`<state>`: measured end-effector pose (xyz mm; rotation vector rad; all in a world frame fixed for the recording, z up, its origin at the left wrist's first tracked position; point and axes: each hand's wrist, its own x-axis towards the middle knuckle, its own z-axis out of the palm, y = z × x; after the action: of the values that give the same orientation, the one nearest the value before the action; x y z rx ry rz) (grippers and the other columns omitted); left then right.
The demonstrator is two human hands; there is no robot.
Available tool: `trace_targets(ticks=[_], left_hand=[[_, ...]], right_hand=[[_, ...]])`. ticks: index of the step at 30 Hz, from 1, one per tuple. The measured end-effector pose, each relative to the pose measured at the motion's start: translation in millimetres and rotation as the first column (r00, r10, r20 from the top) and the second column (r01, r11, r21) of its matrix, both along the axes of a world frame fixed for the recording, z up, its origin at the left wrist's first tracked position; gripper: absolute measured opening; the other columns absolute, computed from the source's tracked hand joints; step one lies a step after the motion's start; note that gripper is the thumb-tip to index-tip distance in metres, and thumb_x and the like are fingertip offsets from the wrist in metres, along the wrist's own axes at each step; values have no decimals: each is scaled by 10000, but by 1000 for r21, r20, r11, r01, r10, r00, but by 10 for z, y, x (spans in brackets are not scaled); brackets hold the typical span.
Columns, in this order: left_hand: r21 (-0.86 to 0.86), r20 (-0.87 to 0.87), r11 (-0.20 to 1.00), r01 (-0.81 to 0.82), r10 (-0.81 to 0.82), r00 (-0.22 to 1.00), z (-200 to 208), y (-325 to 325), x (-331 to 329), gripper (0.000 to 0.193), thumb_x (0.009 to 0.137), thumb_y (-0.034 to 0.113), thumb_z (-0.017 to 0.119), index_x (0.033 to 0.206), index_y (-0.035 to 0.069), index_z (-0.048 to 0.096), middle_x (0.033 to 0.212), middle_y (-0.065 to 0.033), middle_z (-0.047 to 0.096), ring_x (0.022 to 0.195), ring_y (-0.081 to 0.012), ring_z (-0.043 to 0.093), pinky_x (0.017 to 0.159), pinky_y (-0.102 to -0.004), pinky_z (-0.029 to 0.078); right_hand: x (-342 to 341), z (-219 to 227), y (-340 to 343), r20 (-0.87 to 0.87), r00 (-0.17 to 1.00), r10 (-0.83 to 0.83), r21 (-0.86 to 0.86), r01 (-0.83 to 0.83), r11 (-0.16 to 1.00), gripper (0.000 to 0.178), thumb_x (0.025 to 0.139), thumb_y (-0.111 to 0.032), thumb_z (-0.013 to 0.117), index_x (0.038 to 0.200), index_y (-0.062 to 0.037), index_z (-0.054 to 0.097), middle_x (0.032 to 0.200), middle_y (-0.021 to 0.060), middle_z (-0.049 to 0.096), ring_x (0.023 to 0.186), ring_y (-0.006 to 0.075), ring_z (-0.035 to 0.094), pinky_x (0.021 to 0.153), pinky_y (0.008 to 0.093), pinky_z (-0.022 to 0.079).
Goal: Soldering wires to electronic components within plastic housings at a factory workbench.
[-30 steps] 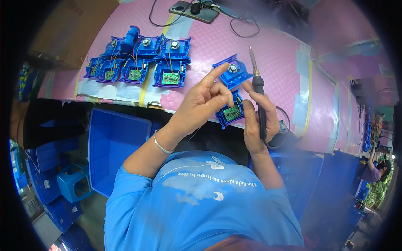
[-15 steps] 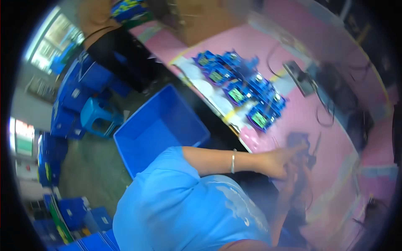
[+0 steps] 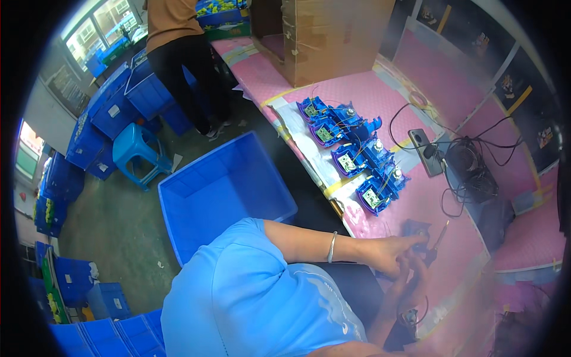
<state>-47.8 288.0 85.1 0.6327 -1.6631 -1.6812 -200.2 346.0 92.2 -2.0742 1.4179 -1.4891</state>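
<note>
My left hand [image 3: 389, 253], with a silver bangle on its wrist, reaches in from the left. Its fingers close on a dark blue plastic housing [image 3: 414, 228], hazy in the picture. Just below it, my right hand [image 3: 416, 275] is wrapped round a soldering iron [image 3: 439, 237], whose thin tip points up and away beside the housing. A cord loops near the right wrist. Beyond the hands, several blue and purple plastic housings [image 3: 372, 196] lie in a row, open, with green circuit boards and thin wires inside.
A pink padded cover lies over the workbench [image 3: 461, 250]. Near its far side are a phone [image 3: 425, 152], a black fan-like unit [image 3: 473, 169] and cables. A cardboard box [image 3: 327, 44] stands farther off. Left are a large blue bin [image 3: 220, 190], a blue stool [image 3: 140, 154] and another person [image 3: 178, 53].
The view has shifted, so the bench and row of housings sit lower in the picture and look sharper. Both hands stay close together at the dark blue housing, the iron still in the right.
</note>
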Motion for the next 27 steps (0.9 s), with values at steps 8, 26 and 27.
trace_targets(ticks=[8, 26, 27], left_hand=[[-15, 11, 970, -244, 245, 970, -57, -87, 150, 151, 955, 173, 730, 965, 25, 761, 846, 2, 706, 788, -50, 619, 713, -272, 535], [-738, 126, 554, -385, 673, 729, -110, -429, 76, 69, 875, 4, 775, 914, 5, 718, 788, -60, 671, 606, -110, 603, 542, -255, 473], [-735, 132, 559, -384, 673, 728, -123, -426, 74, 69, 875, 4, 775, 914, 5, 718, 788, -60, 671, 606, -110, 603, 542, -255, 473]], right_hand=[[-120, 50, -49, 138, 970, -199, 8, 200, 980, 263, 880, 74, 744, 1109, -20, 655, 995, 99, 653, 909, 214, 651, 845, 326, 520], [-423, -231, 43, 402, 911, -89, 152, 29, 988, 247, 889, -31, 658, 1124, 43, 682, 898, 90, 727, 651, 69, 573, 593, 240, 466], [-419, -243, 41, 401, 912, -82, 146, 24, 989, 247, 889, -31, 658, 1124, 43, 682, 898, 90, 727, 651, 69, 573, 593, 240, 466]])
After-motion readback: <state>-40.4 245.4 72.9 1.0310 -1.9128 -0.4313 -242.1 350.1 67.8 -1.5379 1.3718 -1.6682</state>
